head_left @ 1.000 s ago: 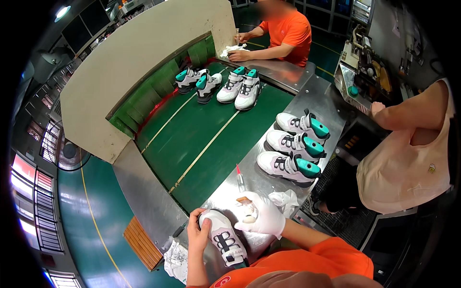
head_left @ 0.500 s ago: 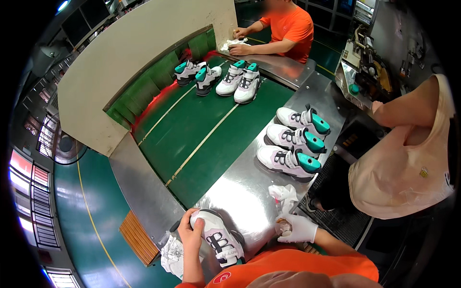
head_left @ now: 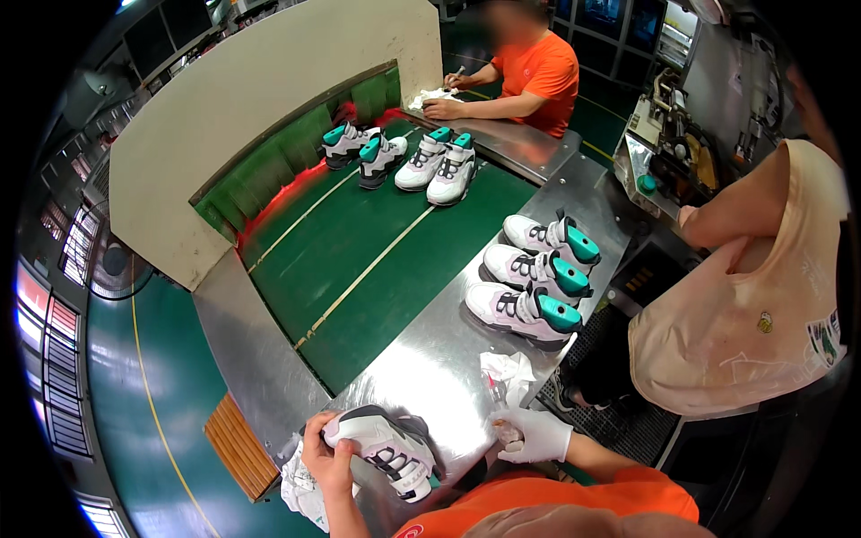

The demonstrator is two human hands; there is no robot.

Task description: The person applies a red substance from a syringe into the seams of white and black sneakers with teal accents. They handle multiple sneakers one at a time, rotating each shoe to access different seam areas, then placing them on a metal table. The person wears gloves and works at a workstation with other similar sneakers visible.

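My bare left hand (head_left: 328,455) grips a white sneaker (head_left: 395,453) with black straps and pale lilac panels by its toe, above the metal table's near edge. The shoe is tilted on its side, with its dark sole edge turned up. My right hand (head_left: 541,436), in a white glove, is closed around a small brownish, translucent lump (head_left: 508,436). It is apart from the shoe, next to a crumpled white cloth (head_left: 508,374). Three like sneakers with teal inserts stand in a row farther right, the nearest sneaker (head_left: 516,312) just beyond the cloth.
Several matching sneakers (head_left: 417,166) stand at the far end of the green conveyor belt (head_left: 368,260). A co-worker in an orange shirt (head_left: 538,81) sits at the far side; another person in a pale top (head_left: 735,332) is at right. A white cloth (head_left: 300,484) hangs at the left edge.
My left hand has tipped the sneaker, so more of its sole edge shows. My right hand keeps hold of the lump. The whole view has shifted slightly.
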